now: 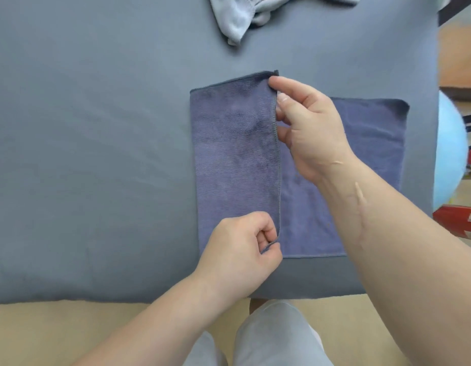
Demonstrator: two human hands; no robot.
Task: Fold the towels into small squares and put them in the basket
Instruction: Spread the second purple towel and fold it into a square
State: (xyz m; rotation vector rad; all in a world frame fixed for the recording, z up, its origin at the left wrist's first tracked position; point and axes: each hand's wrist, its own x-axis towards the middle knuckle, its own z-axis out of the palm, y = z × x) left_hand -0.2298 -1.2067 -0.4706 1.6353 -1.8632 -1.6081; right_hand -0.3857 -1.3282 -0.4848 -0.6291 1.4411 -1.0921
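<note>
A blue-grey towel (234,154) lay flat on the grey cloth-covered table (97,154), right of the table's centre and toward the near edge. Its left part was doubled over to the right, so that the folded flap's hemmed edge ran near to far down the middle of the towel, with a single layer showing to the right of that edge.

The left hand (239,252) was at the near end of the flap's edge, its thumb and forefinger clamped together on the near corner, the other fingers curled into the palm. The right hand (311,125) reached across the single layer to the far end of the same edge; its thumb and forefinger were pinched on the far corner, and the remaining fingers were bent, slightly apart, resting beside the hem.

A heap of pale grey towels (245,14) lay crumpled at the far edge of the table, well apart from the blue-grey one. To the right, beyond the table, a light blue rounded object (448,151) was partly in view, too blurred to name.
</note>
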